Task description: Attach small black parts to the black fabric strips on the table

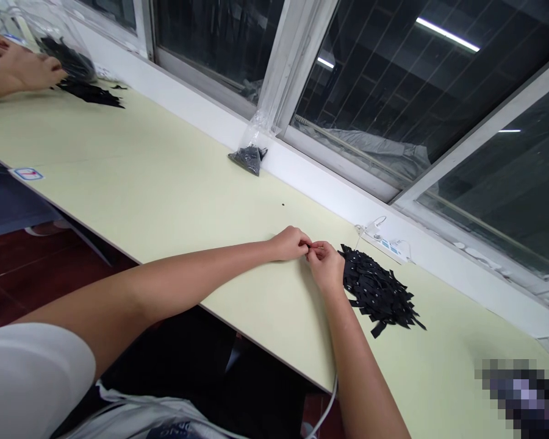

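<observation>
White sleeve [36, 375] cloth lies nearest, near side and left of the fingers, with the left arm reaching out from it across the tabletop [160, 177]. The left hand [289, 244] and right hand [328, 267] meet, fingertips nearly together; both pinch narrowly at one small black piece [308, 247], mostly hidden between them.

Beyond the fingers and to their left, a clear bag [257, 137] stands against the ledge [297, 171], its lower part filled with black pieces, its upper part loose and crumpled. Farther left, near a co-worker's hands [27, 67], a larger clear sack [71, 46] also holds black material, with dark strips [94, 93] lying just in front of it.

Right of the fingers, just beside the right wrist, spreads a heap [379, 289] of short black strips dotted with pale spots; whether wrist and heap touch cannot be told. A power strip [391, 247] sits past it, by the ledge.

On the near side of the fingers, the table's front edge passes under both forearms. Tabletop stretches widely leftward from the fingers, only a black speck [283, 205] lying close beyond them; rightward, more surface continues past the heap.
</observation>
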Demonstrator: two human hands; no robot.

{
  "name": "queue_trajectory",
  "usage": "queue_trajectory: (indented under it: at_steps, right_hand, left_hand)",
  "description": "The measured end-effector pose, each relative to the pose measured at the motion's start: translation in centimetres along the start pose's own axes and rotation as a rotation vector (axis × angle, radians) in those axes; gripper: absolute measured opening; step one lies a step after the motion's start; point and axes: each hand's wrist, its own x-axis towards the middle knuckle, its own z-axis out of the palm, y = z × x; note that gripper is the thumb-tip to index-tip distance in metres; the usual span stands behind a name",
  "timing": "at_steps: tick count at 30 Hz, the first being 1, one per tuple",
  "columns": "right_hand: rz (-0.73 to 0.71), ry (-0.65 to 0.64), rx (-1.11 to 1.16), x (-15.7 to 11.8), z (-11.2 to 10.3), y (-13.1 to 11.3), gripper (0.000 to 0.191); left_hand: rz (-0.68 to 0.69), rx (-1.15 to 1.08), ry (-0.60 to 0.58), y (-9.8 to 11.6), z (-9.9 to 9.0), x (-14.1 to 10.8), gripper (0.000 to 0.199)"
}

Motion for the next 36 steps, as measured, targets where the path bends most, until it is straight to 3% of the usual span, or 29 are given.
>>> queue_trajectory:
  at_steps: [5, 10, 24, 30, 36]
  right_hand:
    - [0.04, -0.055, 0.09, 0.4, 0.0, 1.3, 0.027]
    - [0.08, -0.05, 0.065, 0.7, -0.1, 1.9, 0.028]
    - [-0.002, -0.148, -0.091, 0.3, -1.0, 0.8, 0.024]
    - [-0.125, -0.081, -0.158, 0.2, -1.5, 0.4, 0.023]
    - [-0.055, -0.013, -0.053, 0.3, -1.7, 0.4, 0.028]
  left_hand:
    - [0.024, 0.057, -0.049, -0.5, -0.2, -0.1, 0.027]
    - [0.016, 0.077, -0.013, -1.1, -0.7, 0.3, 0.017]
    - [-0.002, -0.038, 0.028, -0.9, -2.0, 0.6, 0.016]
    - [-0.107, -0.189, 0.118, -1.0, -2.0, 0.8, 0.013]
    - [-0.085, -0.252, 0.093, -0.9, -1.9, 0.9, 0.017]
